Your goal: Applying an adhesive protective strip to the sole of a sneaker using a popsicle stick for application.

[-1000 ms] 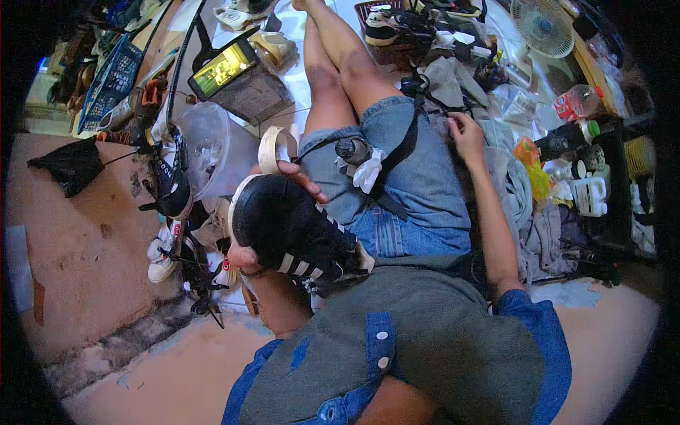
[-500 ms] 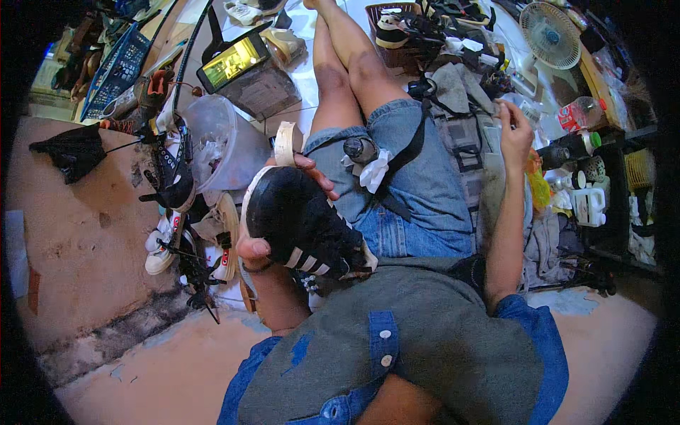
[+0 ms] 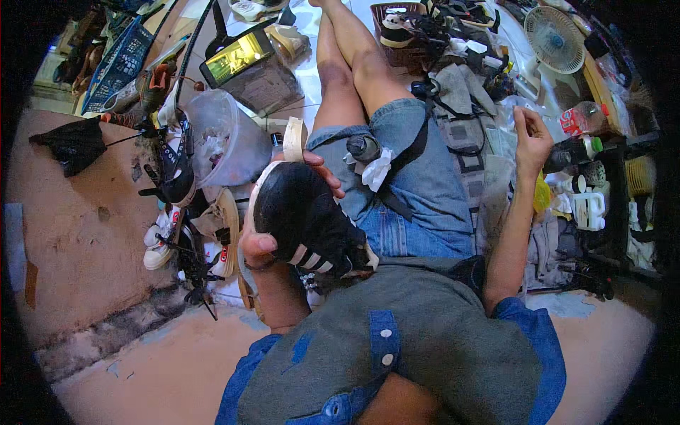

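A person sits on the floor, the left hand (image 3: 283,212) wrapped around a black sneaker with white stripes (image 3: 304,223) resting against the lap, while the right hand (image 3: 531,138) hangs open and empty above clutter to that side. The one-handed hold looks loose, so the shoe could roll off the thigh (only thumb and fingertips pin it). Beyond the left hand stand a clear plastic tub (image 3: 227,138) and more shoes (image 3: 180,234); near the right hand, bottles (image 3: 581,152) and a small fan (image 3: 556,39) crowd any reach.
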`<state>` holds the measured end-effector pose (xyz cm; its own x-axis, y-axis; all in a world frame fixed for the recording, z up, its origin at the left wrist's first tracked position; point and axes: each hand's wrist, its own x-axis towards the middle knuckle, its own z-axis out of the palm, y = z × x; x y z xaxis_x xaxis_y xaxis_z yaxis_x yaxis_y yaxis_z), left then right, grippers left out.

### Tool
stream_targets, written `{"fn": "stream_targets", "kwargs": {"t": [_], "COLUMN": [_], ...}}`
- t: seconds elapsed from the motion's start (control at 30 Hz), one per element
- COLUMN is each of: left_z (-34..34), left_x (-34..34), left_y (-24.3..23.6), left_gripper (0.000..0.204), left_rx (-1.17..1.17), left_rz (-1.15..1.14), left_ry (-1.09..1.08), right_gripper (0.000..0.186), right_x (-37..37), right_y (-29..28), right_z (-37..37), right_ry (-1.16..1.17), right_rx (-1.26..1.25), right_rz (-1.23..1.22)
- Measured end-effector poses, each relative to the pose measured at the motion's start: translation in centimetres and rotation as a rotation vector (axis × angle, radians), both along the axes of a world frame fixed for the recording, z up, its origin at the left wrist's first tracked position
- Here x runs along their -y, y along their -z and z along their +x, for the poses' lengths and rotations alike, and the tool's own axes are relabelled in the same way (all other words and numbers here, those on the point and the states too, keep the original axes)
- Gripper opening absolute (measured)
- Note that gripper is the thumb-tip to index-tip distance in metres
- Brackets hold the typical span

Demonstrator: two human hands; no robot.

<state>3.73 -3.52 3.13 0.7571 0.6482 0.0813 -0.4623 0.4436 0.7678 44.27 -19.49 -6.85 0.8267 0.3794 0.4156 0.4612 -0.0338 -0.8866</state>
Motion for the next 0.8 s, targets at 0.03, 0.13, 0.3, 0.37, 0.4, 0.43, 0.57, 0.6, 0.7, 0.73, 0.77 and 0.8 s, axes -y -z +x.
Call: {"fn": "stream_targets", "kwargs": {"t": [0.03, 0.13, 0.3, 0.37, 0.4, 0.43, 0.57, 0.6, 0.7, 0.73, 0.77, 0.8], "left_z": [0.0, -0.1, 0.0, 0.0, -0.1, -0.1, -0.3, -0.4, -0.8, -1.0, -1.0, -1.2], "left_x": [0.0, 0.0, 0.1, 0.0, 0.0, -0.1, -0.1, -0.1, 0.5, 0.7, 0.6, 0.4], "left_y": [-0.1, -0.3, -0.4, -0.3, 0.1, 0.3, 0.2, 0.5, 0.1, -0.2, -0.1, 0.1], "left_gripper": [0.103, 0.103, 0.103, 0.103, 0.102, 0.102, 0.102, 0.103, 0.104, 0.105, 0.106, 0.106], "left_rx": [-0.002, -0.015, -0.013, -0.031, -0.018, -0.004, -0.029, 0.001, 0.008, -0.013, 0.024, 0.024], "left_rz": [0.004, 0.011, 0.019, 0.026, 0.042, 0.057, 0.089, 0.122, 0.172, 0.189, 0.248, 0.248], "left_ry": [-0.002, -0.006, 0.005, 0.009, 0.012, 0.016, 0.042, 0.058, 0.063, 0.052, 0.080, 0.082], "right_gripper": [0.018, 0.017, 0.019, 0.020, 0.020, 0.020, 0.018, 0.017, 0.017, 0.017, 0.017, 0.016], "right_x": [-0.1, -0.2, -0.2, -0.3, -0.1, 0.0, -0.4, -0.2, -0.1, -0.3, -0.5, -0.7], "right_y": [-0.3, -1.2, -1.6, -1.7, -1.9, -2.2, -2.7, -2.5, -3.1, -3.7, -4.2, -4.7], "right_z": [-0.2, -0.9, -1.1, -1.0, -1.0, -1.1, -2.1, -2.0, -3.0, -3.8, -4.6, -5.4], "right_ry": [-0.010, -0.055, -0.069, -0.064, -0.127, -0.187, -0.055, -0.086, -0.177, -0.237, -0.235, -0.283], "right_rx": [-0.012, 0.028, 0.007, -0.017, -0.145, -0.273, -0.080, -0.042, -0.018, -0.030, -0.031, -0.028], "right_rz": [-0.001, -0.018, -0.001, 0.025, 0.097, 0.169, 0.090, 0.068, 0.033, 0.021, 0.022, 0.002]}}
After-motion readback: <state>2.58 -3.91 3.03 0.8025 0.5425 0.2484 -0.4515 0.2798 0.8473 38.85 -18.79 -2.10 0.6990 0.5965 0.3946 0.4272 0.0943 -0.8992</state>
